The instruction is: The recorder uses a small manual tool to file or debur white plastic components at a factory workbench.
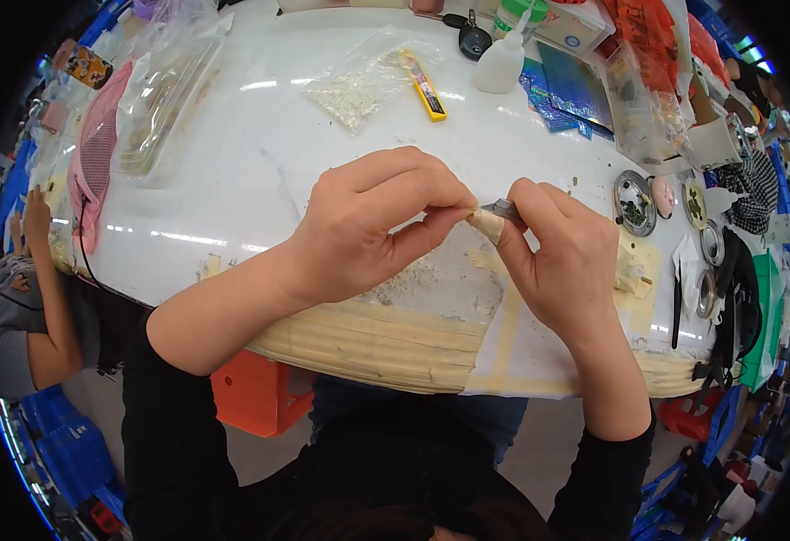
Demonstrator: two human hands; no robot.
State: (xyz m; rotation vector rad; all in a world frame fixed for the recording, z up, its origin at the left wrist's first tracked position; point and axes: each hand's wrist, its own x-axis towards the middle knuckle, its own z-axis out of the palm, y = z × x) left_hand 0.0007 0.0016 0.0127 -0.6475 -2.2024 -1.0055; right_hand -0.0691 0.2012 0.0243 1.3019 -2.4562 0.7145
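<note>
Above the table's middle, my left hand (379, 221) is closed in a pinch, thumb against forefinger. Whatever sits between those fingertips is too small to make out. My right hand (564, 248) is closed on a small grey metal tool (503, 209), gripped between thumb and curled forefinger; its exact kind does not show. Around the right thumb's tip is a cream-coloured wrap (487, 225). The tool's end and the left fingertips meet or nearly meet. Beneath the hands, small pale crumbs (408, 281) are scattered on the white table (260, 135).
Beyond the hands lie a clear bag of white bits (351, 97), a yellow cutter-shaped item (424, 86) and a white squeeze bottle (501, 63). Round metal dishes (635, 203) and black tweezers (677, 302) are at right. Another person's arm (48, 298) is at far left.
</note>
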